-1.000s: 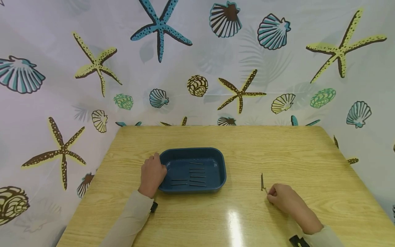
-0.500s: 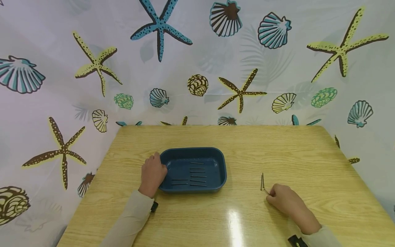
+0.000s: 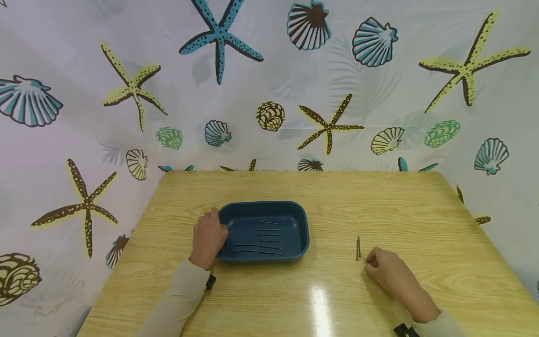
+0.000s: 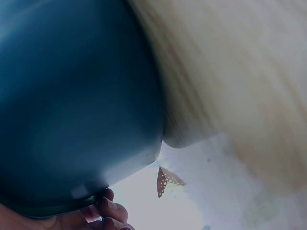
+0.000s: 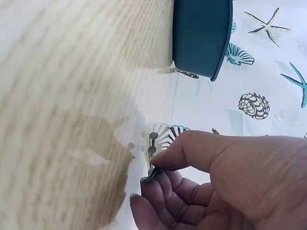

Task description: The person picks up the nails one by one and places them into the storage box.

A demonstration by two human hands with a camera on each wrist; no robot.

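My left hand [image 3: 208, 239] grips the left rim of a dark blue rectangular tray [image 3: 263, 260]. Its fingers [image 4: 111, 209] curl at the tray's edge in the left wrist view. Several thin nails [image 3: 269, 241] lie inside the tray, in two groups. To the right of the tray, my right hand [image 3: 391, 271] pinches a nail [image 5: 153, 173] between thumb and fingers, low over the table. Just left of those fingertips, two more nails [image 3: 357, 249] lie close together on the wood, heads toward me. Their round heads [image 5: 153, 136] show beyond the thumb in the right wrist view.
The light wood-grain table [image 3: 337, 201] carries the tray left of its middle. A white curtain [image 3: 244, 117] printed with starfish and shells hangs behind the table and along both sides. A bright light reflection [image 3: 321, 309] falls on the table's near part.
My right hand has shifted very slightly away from me, and the pinched nail has changed its angle a little. The two loose nails have moved slightly against each other. Left hand and tray stay put.
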